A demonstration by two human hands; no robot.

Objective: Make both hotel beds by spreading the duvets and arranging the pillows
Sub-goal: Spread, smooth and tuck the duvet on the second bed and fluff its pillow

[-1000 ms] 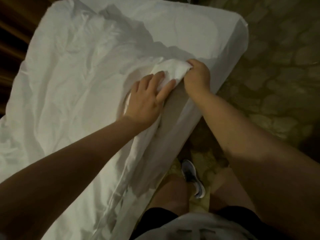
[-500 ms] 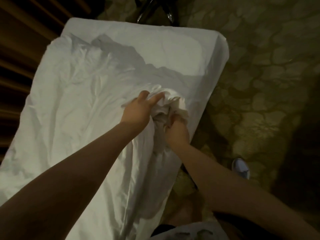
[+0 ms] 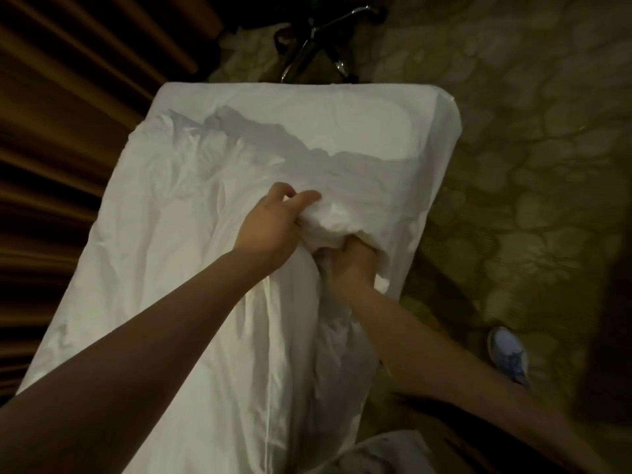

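Note:
A white duvet (image 3: 178, 227) lies crumpled over a narrow bed (image 3: 441, 138) that runs away from me. Its right edge is bunched into a thick fold near the bed's right side. My left hand (image 3: 273, 224) grips the top of that bunch, fingers curled over the cloth. Just below and to the right, my right hand (image 3: 345, 265) grips the same bunch from underneath, its fingers buried in the fabric. The far end of the mattress shows only a smooth white sheet. No pillow is in sight.
Brown curtains (image 3: 68, 131) hang along the bed's left side. A chrome swivel-chair base (image 3: 318, 35) stands on the patterned carpet (image 3: 530, 165) beyond the bed's far end. My shoe (image 3: 509, 354) is on the carpet to the right of the bed.
Both hands have gathered the duvet's edge into a tighter bunch; the right hand dropped from on top to under it. The view has pulled back, showing the bed's far end.

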